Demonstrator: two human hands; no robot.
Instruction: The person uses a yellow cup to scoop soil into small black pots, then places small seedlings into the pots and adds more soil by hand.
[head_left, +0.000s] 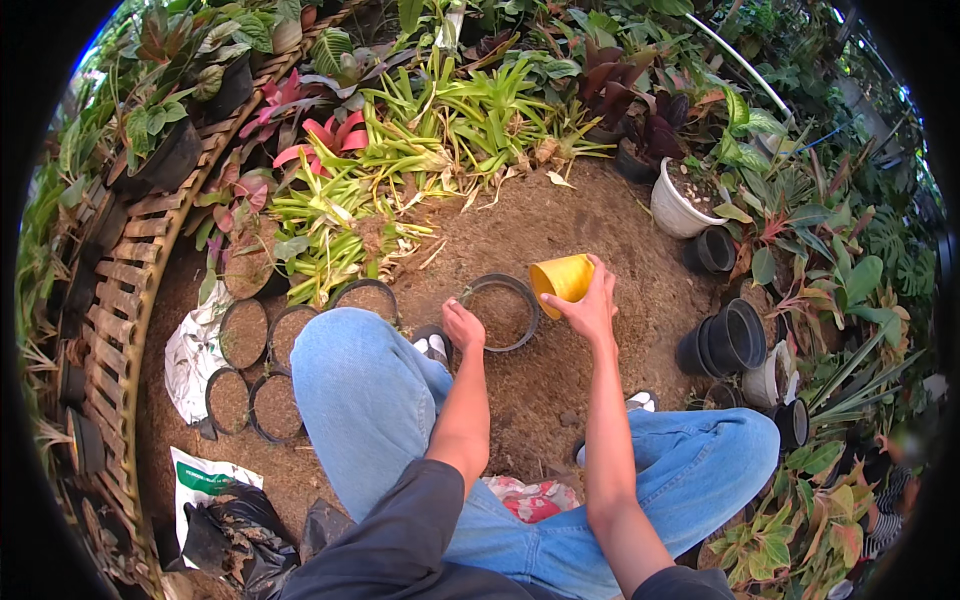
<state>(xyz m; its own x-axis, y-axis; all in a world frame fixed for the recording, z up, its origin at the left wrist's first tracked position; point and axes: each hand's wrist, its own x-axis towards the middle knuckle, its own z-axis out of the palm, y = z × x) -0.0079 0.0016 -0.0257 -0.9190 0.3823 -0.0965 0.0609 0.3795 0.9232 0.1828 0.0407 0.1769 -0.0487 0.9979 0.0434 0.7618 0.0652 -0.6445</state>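
My right hand grips a yellow plastic pot, tipped on its side with its mouth towards the hand. Just left of it, a black round pot filled with brown soil stands on the ground between my feet. At that pot's left rim is my left hand, its fingers pinched around a thin green sprig. The sprig's lower end is too small to make out. The inside of the yellow pot is only partly visible.
Several soil-filled black pots stand at the left beside a white sack. Uprooted-looking green plants lie ahead. Stacked black pots and a white pot are on the right. A slatted bamboo rack curves along the left.
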